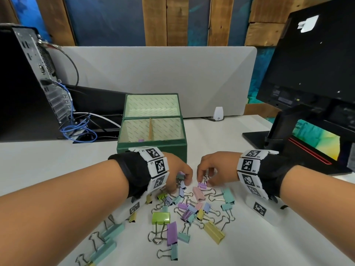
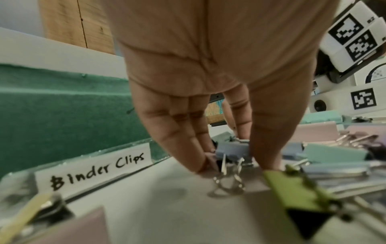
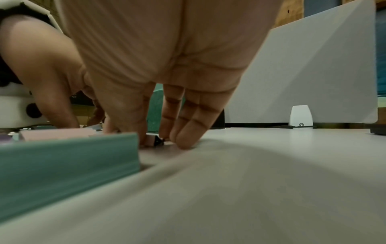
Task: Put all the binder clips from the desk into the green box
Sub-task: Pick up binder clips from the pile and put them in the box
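The green box (image 1: 151, 150) stands open mid-desk; its front wall (image 2: 62, 107) bears a "Binder Clips" label (image 2: 94, 168), and a purple clip (image 1: 141, 140) lies inside. Several pastel binder clips (image 1: 184, 212) lie scattered on the white desk in front of it. At the pile's far edge my left hand (image 1: 182, 179) pinches a blue-grey clip (image 2: 231, 151) between thumb and fingers (image 2: 200, 158). Just to its right, my right hand (image 1: 203, 182) is down on the desk, with thumb and forefinger around a small purple clip (image 1: 202, 185), also seen in the right wrist view (image 3: 151, 140).
A computer tower (image 1: 25, 83) with blue cables (image 1: 80, 129) stands at the left. A black monitor (image 1: 311, 64) and its base (image 1: 269, 139) are at the right. Behind the box runs a grey divider (image 1: 153, 73) with a small white device (image 1: 218, 113).
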Demonstrator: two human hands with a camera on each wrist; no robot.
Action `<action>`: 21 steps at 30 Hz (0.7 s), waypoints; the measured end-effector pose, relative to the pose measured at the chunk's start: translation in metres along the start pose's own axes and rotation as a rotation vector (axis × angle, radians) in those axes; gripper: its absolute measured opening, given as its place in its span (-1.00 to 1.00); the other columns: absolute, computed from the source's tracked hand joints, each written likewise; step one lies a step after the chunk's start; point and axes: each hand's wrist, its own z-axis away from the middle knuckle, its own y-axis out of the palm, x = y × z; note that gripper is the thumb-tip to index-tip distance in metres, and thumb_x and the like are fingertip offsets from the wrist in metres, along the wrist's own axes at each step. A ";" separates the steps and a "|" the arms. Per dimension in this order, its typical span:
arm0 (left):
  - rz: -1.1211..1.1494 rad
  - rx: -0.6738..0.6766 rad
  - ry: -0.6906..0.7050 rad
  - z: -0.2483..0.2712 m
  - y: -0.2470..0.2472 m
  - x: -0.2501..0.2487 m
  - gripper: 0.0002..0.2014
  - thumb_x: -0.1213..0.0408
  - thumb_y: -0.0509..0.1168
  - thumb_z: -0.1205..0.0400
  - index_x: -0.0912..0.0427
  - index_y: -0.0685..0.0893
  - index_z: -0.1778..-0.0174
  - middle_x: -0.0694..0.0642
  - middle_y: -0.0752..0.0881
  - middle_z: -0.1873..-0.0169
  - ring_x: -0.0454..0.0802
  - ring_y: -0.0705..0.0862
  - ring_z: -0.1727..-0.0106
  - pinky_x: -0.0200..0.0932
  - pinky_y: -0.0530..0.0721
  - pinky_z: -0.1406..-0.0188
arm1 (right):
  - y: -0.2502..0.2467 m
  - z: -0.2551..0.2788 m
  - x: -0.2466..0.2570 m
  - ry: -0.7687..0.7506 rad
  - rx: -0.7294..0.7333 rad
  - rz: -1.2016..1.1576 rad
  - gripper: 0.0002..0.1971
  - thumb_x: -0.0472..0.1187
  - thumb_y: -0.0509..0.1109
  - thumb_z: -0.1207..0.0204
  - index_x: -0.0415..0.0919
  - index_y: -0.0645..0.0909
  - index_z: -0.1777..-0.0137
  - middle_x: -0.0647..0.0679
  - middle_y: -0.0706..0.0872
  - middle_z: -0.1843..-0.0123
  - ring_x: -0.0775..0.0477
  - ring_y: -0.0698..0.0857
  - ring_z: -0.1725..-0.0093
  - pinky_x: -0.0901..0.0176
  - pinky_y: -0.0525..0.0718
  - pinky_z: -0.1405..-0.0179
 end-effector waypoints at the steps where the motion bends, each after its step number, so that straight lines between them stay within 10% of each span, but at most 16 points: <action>1: 0.004 -0.015 -0.002 0.000 0.001 0.000 -0.59 0.25 0.40 -0.52 -0.08 0.56 -0.28 -0.18 0.47 0.36 -0.13 0.47 0.26 -0.38 0.33 0.47 | 0.000 0.000 0.000 0.002 -0.006 -0.005 -0.75 -0.17 0.42 -0.48 0.02 0.67 -0.15 0.10 0.57 -0.06 0.00 0.64 -0.14 0.28 0.50 -0.01; 21: 0.225 -0.143 -0.008 0.010 0.003 0.021 -0.77 0.21 0.47 -0.46 -0.07 0.51 0.33 -0.09 0.61 0.24 -0.20 0.53 0.44 -0.36 0.51 0.36 | 0.002 -0.005 -0.005 0.055 -0.028 0.039 -0.86 -0.25 0.37 -0.45 0.04 0.55 0.10 0.07 0.57 0.14 0.01 0.53 0.19 0.39 0.45 0.38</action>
